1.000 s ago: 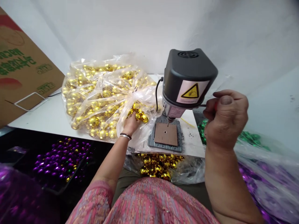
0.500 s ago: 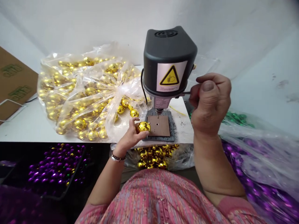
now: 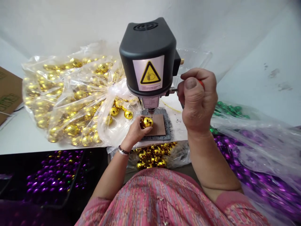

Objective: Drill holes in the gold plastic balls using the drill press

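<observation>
A shiny gold faceted ball [image 3: 147,122] is pinched between the thumb and fingers of my left hand [image 3: 136,130]. The ball is over the brown board [image 3: 160,125] on the base of a small black drill press [image 3: 148,53], close below its chuck [image 3: 150,110]. Whether the bit touches the ball I cannot tell. My right hand [image 3: 198,97] is closed round the lever [image 3: 173,90] at the press's right side; a bit of its red end shows between the fingers.
A clear bag of gold balls [image 3: 70,103] lies on the white table [image 3: 11,141] to the left. Below the front edge are more gold balls [image 3: 151,155]. Purple balls [image 3: 54,175] sit lower left. Bagged purple [image 3: 256,182] and green balls [image 3: 228,110] lie at right. A cardboard box [image 3: 9,94] stands far left.
My left hand has carried the gold ball from the board's left edge to over the board, nearer the chuck. My right hand stays on the lever. The whole view has shifted somewhat.
</observation>
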A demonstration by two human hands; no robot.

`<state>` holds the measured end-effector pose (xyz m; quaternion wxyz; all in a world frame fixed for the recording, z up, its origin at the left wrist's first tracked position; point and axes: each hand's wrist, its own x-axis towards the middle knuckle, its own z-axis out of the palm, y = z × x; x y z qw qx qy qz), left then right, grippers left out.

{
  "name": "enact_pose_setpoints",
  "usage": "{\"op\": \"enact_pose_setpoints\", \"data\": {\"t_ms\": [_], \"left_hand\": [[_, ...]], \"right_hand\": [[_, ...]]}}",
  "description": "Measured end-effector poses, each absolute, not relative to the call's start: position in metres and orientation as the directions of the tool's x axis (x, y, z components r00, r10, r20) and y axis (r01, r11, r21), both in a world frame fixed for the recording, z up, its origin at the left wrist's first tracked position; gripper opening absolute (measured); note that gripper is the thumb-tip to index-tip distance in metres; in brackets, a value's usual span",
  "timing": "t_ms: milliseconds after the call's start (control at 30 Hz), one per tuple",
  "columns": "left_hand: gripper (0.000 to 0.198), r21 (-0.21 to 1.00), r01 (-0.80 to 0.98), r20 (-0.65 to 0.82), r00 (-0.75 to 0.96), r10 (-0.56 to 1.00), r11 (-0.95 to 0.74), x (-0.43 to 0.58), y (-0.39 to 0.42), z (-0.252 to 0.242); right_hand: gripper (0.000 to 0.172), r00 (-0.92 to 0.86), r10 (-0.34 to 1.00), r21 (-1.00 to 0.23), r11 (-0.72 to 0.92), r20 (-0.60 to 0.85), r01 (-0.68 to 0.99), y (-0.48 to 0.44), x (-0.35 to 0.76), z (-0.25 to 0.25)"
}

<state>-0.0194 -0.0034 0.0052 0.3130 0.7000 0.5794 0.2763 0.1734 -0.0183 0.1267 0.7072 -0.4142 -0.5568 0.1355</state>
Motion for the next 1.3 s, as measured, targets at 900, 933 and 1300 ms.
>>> {"op": "enact_pose_setpoints", "data": {"t_ms": [900,933,1300], "left_hand": [[0.055,0.760,0.598,0.082,0.303,0.949,-0.256,0.000,0.011,-0.010],[0.052,0.762,0.593,0.084,0.307,0.948,-0.259,0.000,0.011,-0.010],[0.040,0.787,0.558,0.072,0.338,0.938,-0.262,-0.001,0.011,-0.007]], "right_hand": [[0.021,0.256,0.587,-0.640,0.694,0.768,0.329,-0.032,0.184,0.101],[0.019,0.238,0.600,-0.643,0.678,0.764,0.355,-0.034,0.185,0.100],[0.017,0.270,0.562,-0.622,0.670,0.782,0.405,-0.040,0.182,0.084]]}}
